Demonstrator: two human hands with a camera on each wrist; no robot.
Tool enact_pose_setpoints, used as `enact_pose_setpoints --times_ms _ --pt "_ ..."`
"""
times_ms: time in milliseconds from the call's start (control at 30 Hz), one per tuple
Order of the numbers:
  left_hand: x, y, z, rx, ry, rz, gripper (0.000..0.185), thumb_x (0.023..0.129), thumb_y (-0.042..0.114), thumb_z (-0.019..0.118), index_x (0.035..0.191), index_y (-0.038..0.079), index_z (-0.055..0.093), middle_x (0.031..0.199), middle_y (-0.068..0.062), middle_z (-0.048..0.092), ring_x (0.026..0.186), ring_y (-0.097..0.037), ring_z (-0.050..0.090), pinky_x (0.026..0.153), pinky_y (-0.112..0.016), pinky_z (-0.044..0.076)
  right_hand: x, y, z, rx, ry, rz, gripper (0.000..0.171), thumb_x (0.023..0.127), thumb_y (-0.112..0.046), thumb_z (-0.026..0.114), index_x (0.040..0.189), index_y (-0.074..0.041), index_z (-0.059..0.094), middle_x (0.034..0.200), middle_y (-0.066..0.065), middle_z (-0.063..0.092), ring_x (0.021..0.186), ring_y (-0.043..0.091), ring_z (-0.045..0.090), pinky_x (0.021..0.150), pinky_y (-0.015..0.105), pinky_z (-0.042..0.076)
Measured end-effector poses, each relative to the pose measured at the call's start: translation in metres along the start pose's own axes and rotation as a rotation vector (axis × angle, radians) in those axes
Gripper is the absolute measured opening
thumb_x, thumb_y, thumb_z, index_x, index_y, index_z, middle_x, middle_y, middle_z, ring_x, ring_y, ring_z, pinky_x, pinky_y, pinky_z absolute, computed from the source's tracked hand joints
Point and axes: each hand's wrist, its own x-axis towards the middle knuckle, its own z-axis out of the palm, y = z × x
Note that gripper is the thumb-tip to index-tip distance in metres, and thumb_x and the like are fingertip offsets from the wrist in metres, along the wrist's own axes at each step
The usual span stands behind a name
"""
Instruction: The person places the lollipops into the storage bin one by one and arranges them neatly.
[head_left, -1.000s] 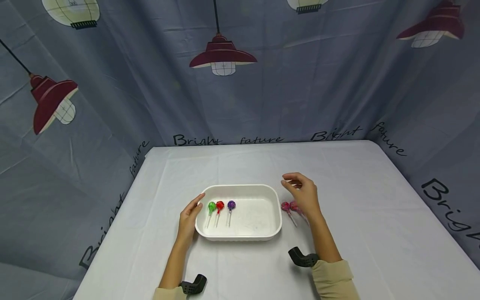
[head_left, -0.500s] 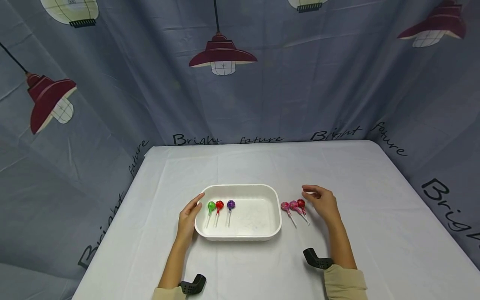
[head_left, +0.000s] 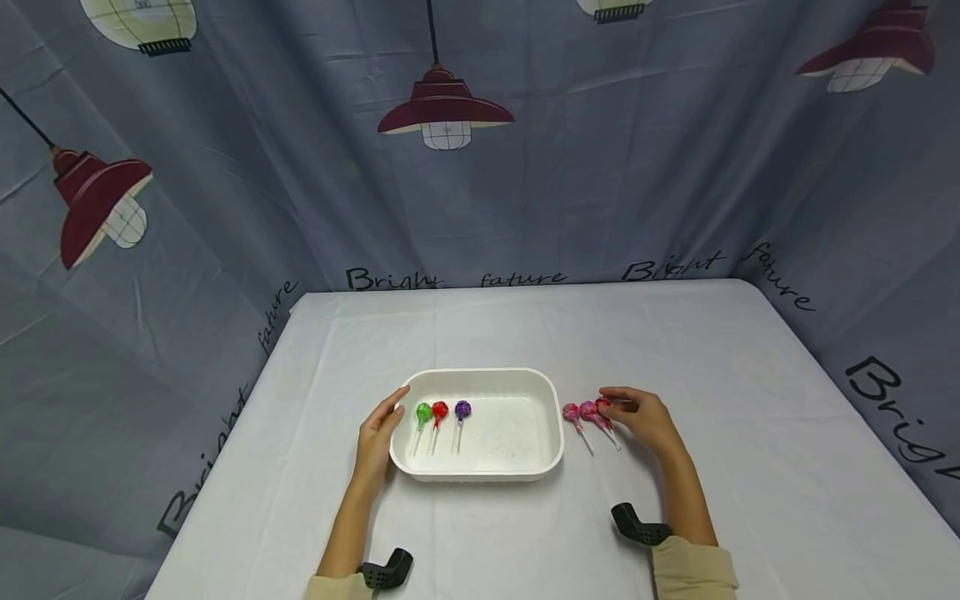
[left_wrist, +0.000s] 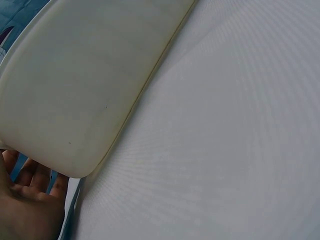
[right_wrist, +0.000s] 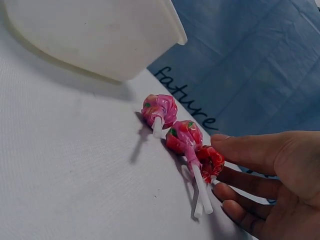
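A white tray [head_left: 547, 433] sits mid-table and holds a green lollipop [head_left: 423, 412], a red one [head_left: 440, 409] and a purple one [head_left: 462, 409] side by side. My left hand [head_left: 388, 414] rests flat against the tray's left rim [left_wrist: 125, 115], fingers relaxed [left_wrist: 27, 197]. Right of the tray three lollipops lie in a row: a pink lollipop [head_left: 572, 412] [right_wrist: 160, 110], a pink-red lollipop [head_left: 588, 409] [right_wrist: 184, 137], and a red lollipop [head_left: 602, 405] [right_wrist: 211, 161]. My right hand [head_left: 613, 408] [right_wrist: 220, 159] has thumb and forefinger pinching that last one's head, which still lies on the cloth.
The table is covered with a white cloth [head_left: 750, 400]. A blue curtain printed with lamps [head_left: 446, 108] surrounds it on three sides. Black wrist-camera mounts [head_left: 637, 527] sit on both forearms.
My right hand swung right from behind the tray, uncovering the three lollipops, then came down and closed its fingertips on the rightmost red one. The left hand stayed at the tray.
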Motion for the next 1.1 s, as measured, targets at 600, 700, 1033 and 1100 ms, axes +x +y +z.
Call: enact_pose_setpoints --times_ms 600,700,1033,1100 --pt "0.000 0.001 0.000 0.007 -0.003 0.002 0.034 0.094 0.022 0.054 0.127 0.018 0.057 0.136 0.007 0.047 0.128 -0.006 0.034 0.107 -0.020 0.026 0.003 0.009 0.007 -0.099 0.055 -0.025 0.031 0.084 -0.011 0.067 0.113 -0.003 0.064 0.098 0.013 0.064 0.086 0.024 0.055 0.069 0.029 0.044" --pt "-0.001 0.000 -0.001 0.014 -0.007 -0.005 0.034 0.093 0.025 0.055 0.127 0.019 0.056 0.136 0.008 0.046 0.129 -0.005 0.033 0.107 -0.020 0.025 0.002 0.010 0.008 -0.103 0.060 -0.027 0.030 0.083 -0.010 0.068 0.112 -0.003 0.064 0.097 0.012 0.065 0.086 0.024 0.055 0.068 0.029 0.043" --pt "-0.001 0.000 -0.001 0.009 -0.010 -0.006 0.034 0.094 0.024 0.054 0.127 0.019 0.056 0.136 0.008 0.046 0.128 -0.006 0.034 0.106 -0.019 0.027 0.002 0.011 0.008 -0.093 0.058 -0.020 0.030 0.083 -0.011 0.068 0.113 -0.003 0.064 0.098 0.012 0.065 0.087 0.025 0.055 0.071 0.032 0.045" --pt "-0.001 0.000 -0.001 0.011 -0.010 -0.001 0.034 0.094 0.024 0.054 0.127 0.019 0.056 0.136 0.008 0.046 0.128 -0.006 0.034 0.106 -0.019 0.027 0.002 0.012 0.008 -0.089 0.059 -0.029 0.030 0.083 -0.010 0.068 0.112 -0.003 0.064 0.097 0.012 0.065 0.086 0.024 0.056 0.069 0.030 0.044"
